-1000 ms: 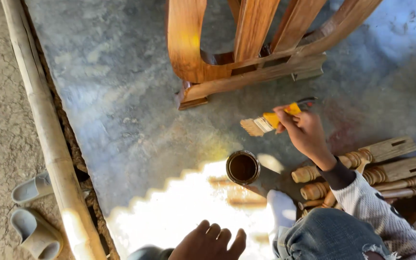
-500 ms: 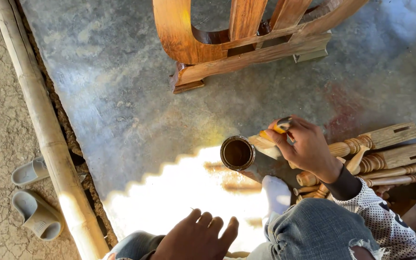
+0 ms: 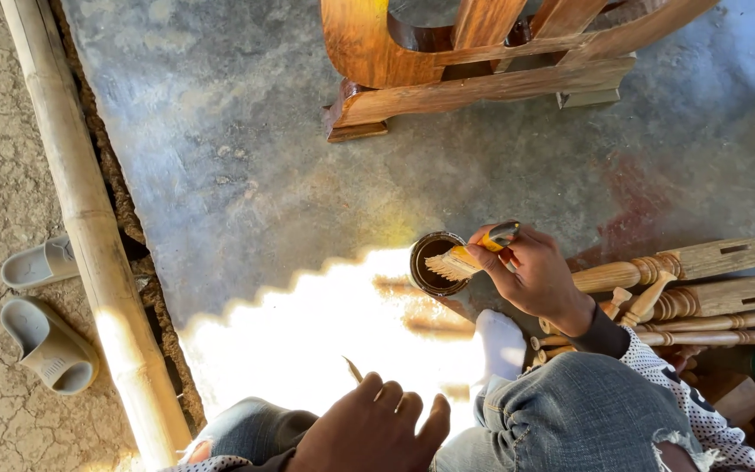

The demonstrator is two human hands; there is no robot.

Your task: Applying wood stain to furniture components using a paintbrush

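Now the right hand (image 3: 535, 275) pinches a paintbrush (image 3: 469, 255) by its yellow handle, fingers pressed tight around it. The bristles sit over the open top of a small round can (image 3: 430, 262) of dark brown stain. A second ago the brush was up off the can, out near the wooden chair frame (image 3: 482, 61). Half a second ago it was nearly at the can. So the hand has come down and back toward the body.

The can stands on the grey concrete floor (image 3: 246, 157), right at the edge of a bright patch of sun. It is in the same spot as before.

The left hand (image 3: 369, 428) rests on the left knee, fingers spread flat and holding nothing. It was there in the earlier pictures too.

Just to the right of the right hand lies a pile of turned wooden legs (image 3: 683, 284), pale and unpainted. The chair frame is shiny brown and stands well apart from the can, at the top. A long bamboo pole (image 3: 89, 236) lies along the left side. Two grey sandals (image 3: 45, 306) sit on the cracked ground beside it.
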